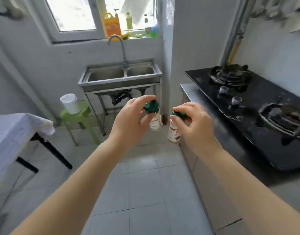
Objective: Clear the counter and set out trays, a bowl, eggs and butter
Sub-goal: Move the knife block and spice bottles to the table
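My left hand [131, 116] pinches the green cap of a small clear spice bottle [155, 122] with a pale label, and the bottle hangs below my fingers. A second spice bottle [174, 132], with a brown and red label, dangles from its green cap in my right hand's [195, 119] fingertips. Both bottles are carried in the air over the tiled floor, left of the steel counter [186, 88]. No trays, bowl, eggs or butter are in view.
A black gas stove [251, 99] with a pan [285, 119] sits on the counter at right. Ahead stands a steel double sink [120, 75] under a windowsill with bottles. A green stool [78, 114] carries a white container [70, 103]. A cloth-covered table [11, 133] stands at left.
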